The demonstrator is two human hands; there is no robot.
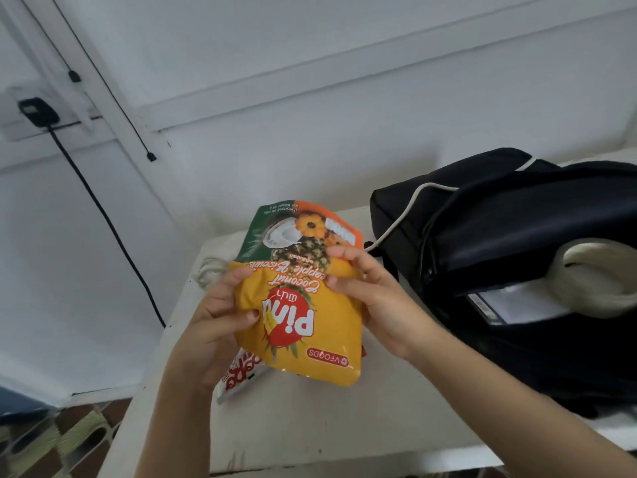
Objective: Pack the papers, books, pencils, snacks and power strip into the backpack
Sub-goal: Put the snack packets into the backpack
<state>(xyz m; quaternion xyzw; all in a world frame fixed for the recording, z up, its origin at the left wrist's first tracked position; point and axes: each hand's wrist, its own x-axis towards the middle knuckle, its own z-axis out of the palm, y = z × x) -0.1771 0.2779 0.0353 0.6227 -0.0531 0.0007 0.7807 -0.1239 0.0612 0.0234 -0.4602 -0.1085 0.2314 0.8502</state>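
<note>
- White tabletop [310,429] lay nearest, a red-and-white snack packet [238,377] waiting on it.
- Above it, the left hand [213,326] and right hand [374,305] pinched the yellow foil biscuit pouch [310,315] by its sides; I judged they were steadying it.
- Farther right, the black fabric backpack [499,229] gaped, ready.

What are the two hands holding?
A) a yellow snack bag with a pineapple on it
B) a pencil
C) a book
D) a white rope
A: the left hand and the right hand both grip the yellow snack bag, next to the dark backpack.
</note>
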